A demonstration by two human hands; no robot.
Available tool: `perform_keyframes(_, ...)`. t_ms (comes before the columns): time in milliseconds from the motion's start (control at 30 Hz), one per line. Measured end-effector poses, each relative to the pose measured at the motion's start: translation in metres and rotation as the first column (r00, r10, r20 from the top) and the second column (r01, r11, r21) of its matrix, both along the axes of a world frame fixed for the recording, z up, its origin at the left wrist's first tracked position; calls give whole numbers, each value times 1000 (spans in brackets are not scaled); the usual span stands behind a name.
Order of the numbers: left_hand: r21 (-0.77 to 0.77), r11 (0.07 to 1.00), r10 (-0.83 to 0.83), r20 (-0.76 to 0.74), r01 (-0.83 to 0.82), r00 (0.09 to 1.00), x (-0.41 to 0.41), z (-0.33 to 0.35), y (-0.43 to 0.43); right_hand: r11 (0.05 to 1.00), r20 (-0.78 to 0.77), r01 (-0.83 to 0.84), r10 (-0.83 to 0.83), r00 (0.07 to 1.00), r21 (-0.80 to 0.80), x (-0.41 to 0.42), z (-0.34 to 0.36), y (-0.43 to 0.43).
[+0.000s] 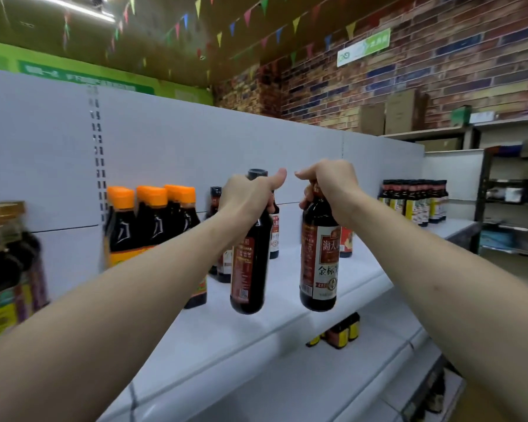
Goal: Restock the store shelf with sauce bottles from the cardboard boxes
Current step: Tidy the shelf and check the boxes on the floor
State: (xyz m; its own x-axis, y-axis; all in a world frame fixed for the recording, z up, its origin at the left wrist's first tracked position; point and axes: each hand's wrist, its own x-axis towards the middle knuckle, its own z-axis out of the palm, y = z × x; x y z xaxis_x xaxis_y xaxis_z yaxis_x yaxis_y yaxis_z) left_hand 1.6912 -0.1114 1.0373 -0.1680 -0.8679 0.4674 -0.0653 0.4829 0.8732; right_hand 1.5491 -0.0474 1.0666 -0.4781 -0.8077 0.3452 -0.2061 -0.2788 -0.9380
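Observation:
My left hand (247, 193) grips the neck of a dark sauce bottle (249, 269) with a black cap and red label, held above the white shelf (287, 303). My right hand (329, 185) grips the neck of a second dark sauce bottle (319, 263), its red and cream label facing me. Both bottles hang just over the shelf's front part, a little apart from each other. Behind them stand a few matching bottles (218, 239) on the same shelf.
Orange-capped dark bottles (153, 220) stand at the left of the shelf, more bottles (0, 269) at the far left edge. A group of small dark bottles (415, 202) stands at the shelf's right end. Yellow-labelled bottles (339, 333) sit on the lower shelf. Cardboard boxes (390, 114) are high at the back right.

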Motion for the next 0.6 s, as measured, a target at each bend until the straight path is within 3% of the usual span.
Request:
perform_keyframes(267,18,987,160,58,-161,985,-70,-28,-76,980,-18,-190,191,981,57,-75,-29,-108)
perform_keyframes(433,66,937,341,22,-342,940,-104,-34,-102,937,-76,-340,346,935,84,-104,-36,-171)
perform_keyframes(600,130,898,426,-21,-420,904,-117,-38,-118,881,-56,-462,469,882,105,-115,-46,-212)
